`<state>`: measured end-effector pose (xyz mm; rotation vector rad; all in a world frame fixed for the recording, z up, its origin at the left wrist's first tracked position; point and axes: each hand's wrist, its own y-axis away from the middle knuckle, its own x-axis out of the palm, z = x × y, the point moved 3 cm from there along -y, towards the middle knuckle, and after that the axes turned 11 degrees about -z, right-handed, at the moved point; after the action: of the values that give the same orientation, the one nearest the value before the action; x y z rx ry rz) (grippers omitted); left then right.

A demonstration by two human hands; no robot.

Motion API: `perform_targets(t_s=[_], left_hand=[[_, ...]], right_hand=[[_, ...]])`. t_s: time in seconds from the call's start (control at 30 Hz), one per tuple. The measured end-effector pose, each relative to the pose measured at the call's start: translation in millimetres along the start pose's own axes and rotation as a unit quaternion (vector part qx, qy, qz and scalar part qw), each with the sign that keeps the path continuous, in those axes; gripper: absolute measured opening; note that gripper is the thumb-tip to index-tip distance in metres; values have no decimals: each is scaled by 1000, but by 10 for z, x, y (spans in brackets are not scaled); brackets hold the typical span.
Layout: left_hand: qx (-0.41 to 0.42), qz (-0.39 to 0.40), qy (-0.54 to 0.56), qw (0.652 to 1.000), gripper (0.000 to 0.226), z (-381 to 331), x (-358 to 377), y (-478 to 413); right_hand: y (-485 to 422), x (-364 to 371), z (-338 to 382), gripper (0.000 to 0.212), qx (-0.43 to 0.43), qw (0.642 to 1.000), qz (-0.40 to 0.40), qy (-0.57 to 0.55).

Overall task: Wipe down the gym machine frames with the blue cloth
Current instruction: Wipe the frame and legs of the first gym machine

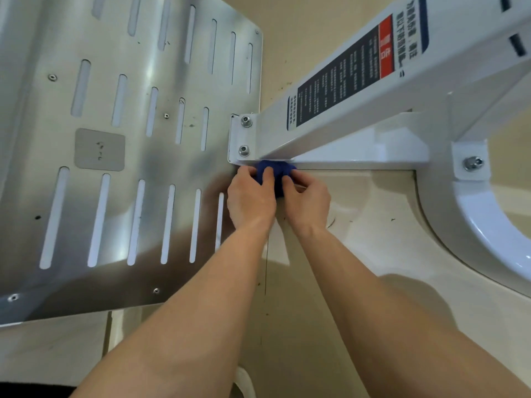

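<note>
Label [344, 79] on the white frame [330, 130]: black panel of small white Chinese text, a red block, a blue-edged heading; too blurred for us to read. Cloth [277, 170], dark blue and bunched, is pressed against the frame's lower edge, just beside the two-bolt flange [244, 136] at the slotted steel plate's [143, 153] right edge. Left hand [250, 196] and right hand [309, 199] side by side; our fingers [268, 175] curl over the cloth, clamped on it.
</note>
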<state>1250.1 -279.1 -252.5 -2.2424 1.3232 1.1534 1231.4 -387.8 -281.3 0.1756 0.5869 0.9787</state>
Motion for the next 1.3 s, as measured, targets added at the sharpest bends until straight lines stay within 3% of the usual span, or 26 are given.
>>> perform_targets(t_s=[0.13,0.33,0.53,0.7,0.87,0.97,1.03,1.1,1.2,1.3], left_hand=[[-13,-63,-5,998,16,55,-106,-171],[-34,-98,8,995,15,41,-27,-224],[-47,-24,5,999,17,-26,232,-85],[-72,-79,31,994,17,118,8,-238],[-73,-57,36,995,15,112,86,-223],[-76,-35,34,996,14,-9,199,-101],[-94,-36,40,994,13,-58,243,-51],[-110,-39,57,992,12,-54,270,-24],[-124,-28,72,989,14,-81,277,24],[-132,-11,102,986,12,-144,429,109]], right_hand=[[13,158,59,31,2,1000,19,-7],[-132,167,61,22,-18,999,-28,0],[-224,-100,-3,17,-6,993,-120,9],[-146,96,170,12,-6,998,-67,-20],[-120,106,121,9,45,993,-102,-51],[-228,-24,5,17,94,987,-129,17],[-316,-96,-76,34,120,983,-103,91],[-365,-110,-82,37,105,986,-67,110],[-325,-99,-55,23,80,995,-32,49],[-313,-273,-118,15,106,993,-51,-19]])
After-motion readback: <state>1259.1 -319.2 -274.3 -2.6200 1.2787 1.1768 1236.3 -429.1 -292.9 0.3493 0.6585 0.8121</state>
